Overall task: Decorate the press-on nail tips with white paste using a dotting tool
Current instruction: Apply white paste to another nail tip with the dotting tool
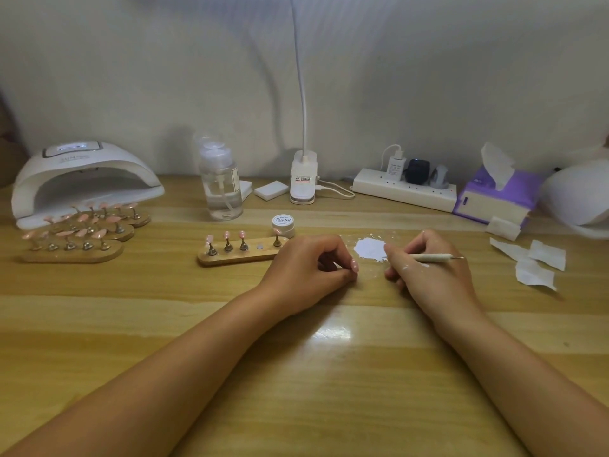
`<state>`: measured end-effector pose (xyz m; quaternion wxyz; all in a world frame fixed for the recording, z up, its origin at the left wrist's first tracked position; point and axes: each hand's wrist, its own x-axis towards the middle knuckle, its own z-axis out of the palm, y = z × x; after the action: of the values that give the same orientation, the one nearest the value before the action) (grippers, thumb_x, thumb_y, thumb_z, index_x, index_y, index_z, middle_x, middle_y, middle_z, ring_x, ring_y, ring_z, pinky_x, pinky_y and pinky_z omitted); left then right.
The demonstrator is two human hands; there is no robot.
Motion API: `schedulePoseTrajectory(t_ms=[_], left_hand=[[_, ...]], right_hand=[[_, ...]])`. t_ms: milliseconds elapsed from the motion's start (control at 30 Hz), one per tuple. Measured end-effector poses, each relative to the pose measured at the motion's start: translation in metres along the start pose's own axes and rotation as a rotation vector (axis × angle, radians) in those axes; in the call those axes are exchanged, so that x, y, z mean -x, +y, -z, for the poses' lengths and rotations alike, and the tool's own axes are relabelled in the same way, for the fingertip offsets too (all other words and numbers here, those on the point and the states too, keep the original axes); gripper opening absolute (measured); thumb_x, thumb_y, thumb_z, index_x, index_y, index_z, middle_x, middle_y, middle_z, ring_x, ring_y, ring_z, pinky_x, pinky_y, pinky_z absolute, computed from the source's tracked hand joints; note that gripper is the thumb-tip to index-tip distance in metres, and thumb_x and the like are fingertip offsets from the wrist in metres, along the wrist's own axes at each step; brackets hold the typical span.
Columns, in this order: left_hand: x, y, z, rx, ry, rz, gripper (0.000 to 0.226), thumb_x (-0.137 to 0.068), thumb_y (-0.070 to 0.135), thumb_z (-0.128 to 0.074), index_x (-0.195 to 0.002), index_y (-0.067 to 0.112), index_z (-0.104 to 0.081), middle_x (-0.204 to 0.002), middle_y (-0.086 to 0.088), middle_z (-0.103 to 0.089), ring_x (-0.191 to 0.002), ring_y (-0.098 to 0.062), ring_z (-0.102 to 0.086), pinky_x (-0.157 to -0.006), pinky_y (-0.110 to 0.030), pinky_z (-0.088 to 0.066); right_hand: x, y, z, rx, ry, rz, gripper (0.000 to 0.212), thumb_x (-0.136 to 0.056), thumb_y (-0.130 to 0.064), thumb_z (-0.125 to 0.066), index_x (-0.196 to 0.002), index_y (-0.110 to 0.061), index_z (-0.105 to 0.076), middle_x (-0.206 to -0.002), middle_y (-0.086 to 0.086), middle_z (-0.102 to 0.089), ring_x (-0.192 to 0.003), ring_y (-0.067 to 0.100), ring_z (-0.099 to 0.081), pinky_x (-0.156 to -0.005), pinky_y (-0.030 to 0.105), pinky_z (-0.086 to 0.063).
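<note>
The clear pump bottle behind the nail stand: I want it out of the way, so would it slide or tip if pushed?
The pump bottle is tall and narrow, so a push near its top would probably tip it. Pushed low, it likely slides on the glossy table. The liquid apparently inside should add some weight.

Dim, warm light; table (329, 374) glare; edges warped

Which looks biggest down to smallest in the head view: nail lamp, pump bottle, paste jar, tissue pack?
1. nail lamp
2. tissue pack, only slightly ahead of the pump bottle; too close to be sure
3. paste jar
</note>
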<state>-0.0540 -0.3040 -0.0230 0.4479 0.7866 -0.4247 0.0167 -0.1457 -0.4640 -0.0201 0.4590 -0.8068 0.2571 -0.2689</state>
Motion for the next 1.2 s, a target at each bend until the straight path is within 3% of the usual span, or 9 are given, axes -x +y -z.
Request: schedulePoseTrajectory(t_ms=[100,300,433,700,933,1200], left_hand=[[0.0,0.0,0.0,0.003,-0.002,0.008,0.027,-0.08,0.014,-0.079,-0.074,0.036,-0.066,-0.075,0.02,-0.069,-0.072,0.002,-0.065,-0.068,-0.013,-0.048],[0.0,-0.001,0.0,-0.005,-0.007,0.006,0.028,-0.08,0.014,-0.079,-0.074,0.038,-0.064,-0.073,0.022,-0.068,-0.072,0.002,-0.065,-0.067,-0.015,-0.048],[-0.001,-0.001,0.0,-0.023,-0.012,0.003,0.029,-0.08,0.015,-0.078,-0.073,0.038,-0.062,-0.072,0.023,-0.067,-0.071,0.0,-0.065,-0.067,-0.023,-0.052],[0.0,-0.003,-0.001,-0.018,-0.012,0.016,0.018,-0.081,0.015,-0.077,-0.077,0.029,-0.067,-0.077,0.009,-0.071,-0.073,-0.008,-0.066,-0.07,-0.036,-0.054],[-0.001,-0.003,0.0,-0.025,-0.012,0.012,0.021,-0.081,0.015,-0.077,-0.076,0.032,-0.065,-0.074,0.012,-0.069,-0.071,-0.006,-0.065,-0.066,-0.029,-0.053],[0.0,-0.002,0.0,-0.021,-0.018,0.019,0.021,-0.082,0.015,-0.077,-0.076,0.032,-0.066,-0.074,0.013,-0.069,-0.071,-0.005,-0.065,-0.068,-0.032,-0.055]], right_hand=[[0.003,-0.005,0.0,0.018,0.008,0.023,0.025,-0.088,-0.031,-0.069,-0.075,-0.014,-0.056,-0.061,-0.007,-0.072,-0.066,0.015,-0.067,-0.071,0.038,-0.053],[0.019,-0.02,0.002,-0.418,0.002,-0.025,0.022,-0.085,-0.011,-0.063,-0.07,-0.013,-0.048,-0.048,0.004,-0.062,-0.038,0.006,-0.049,-0.038,0.017,-0.039],[0.027,-0.022,-0.01,-0.443,-0.07,-0.061,0.024,-0.082,-0.009,-0.062,-0.065,-0.014,-0.046,-0.048,0.007,-0.062,-0.038,0.009,-0.048,-0.04,0.018,-0.04],[0.025,-0.018,-0.012,-0.396,-0.107,-0.025,0.024,-0.081,-0.007,-0.063,-0.065,-0.012,-0.046,-0.055,0.011,-0.068,-0.042,0.011,-0.057,-0.048,0.024,-0.045],[0.024,-0.019,-0.011,-0.38,-0.109,-0.011,0.022,-0.082,-0.007,-0.063,-0.066,-0.011,-0.047,-0.056,0.01,-0.069,-0.043,0.011,-0.058,-0.048,0.023,-0.045],[0.024,-0.018,-0.011,-0.384,-0.098,-0.006,0.023,-0.082,-0.006,-0.062,-0.066,-0.011,-0.048,-0.055,0.01,-0.068,-0.043,0.01,-0.058,-0.048,0.025,-0.044]])
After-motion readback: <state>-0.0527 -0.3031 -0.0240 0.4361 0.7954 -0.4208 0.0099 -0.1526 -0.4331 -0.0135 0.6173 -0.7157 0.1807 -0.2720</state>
